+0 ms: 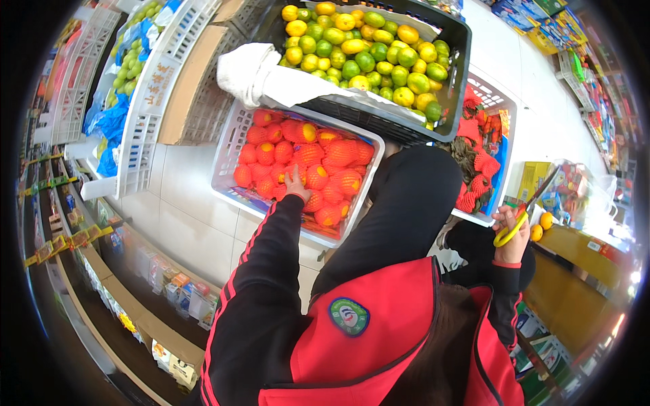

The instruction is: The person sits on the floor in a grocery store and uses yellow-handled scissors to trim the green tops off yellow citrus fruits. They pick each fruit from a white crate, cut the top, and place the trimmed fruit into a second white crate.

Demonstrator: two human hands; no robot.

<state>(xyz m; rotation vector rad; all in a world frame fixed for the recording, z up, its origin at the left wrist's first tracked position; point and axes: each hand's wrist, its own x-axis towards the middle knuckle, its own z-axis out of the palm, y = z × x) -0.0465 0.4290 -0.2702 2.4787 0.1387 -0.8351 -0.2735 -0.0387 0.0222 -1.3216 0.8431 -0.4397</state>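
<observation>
My left hand [297, 187] rests with spread fingers on orange fruits [310, 152] in red foam nets. They fill a pale plastic crate [227, 152] on the tiled floor, in front of my knee. Its fingertips touch the netted fruits, and nothing appears enclosed in the hand. Off to the right, my right hand [510, 236] holds scissors [519, 223] by their yellow handles. The dark blades point up and away, and look partly open or blurred. Beside that hand is a second pale crate [500, 101] holding red foam nets [487, 165] and dark, leaf-like scraps [461, 147].
Beyond the fruit crate stands a black crate [459, 81] of green-yellow citrus [376, 56], a white cloth [249, 76] over its corner. White crates [157, 101] with green fruit stand left, above shelves [117, 294] of packaged goods. Two loose oranges [546, 220] lie at right.
</observation>
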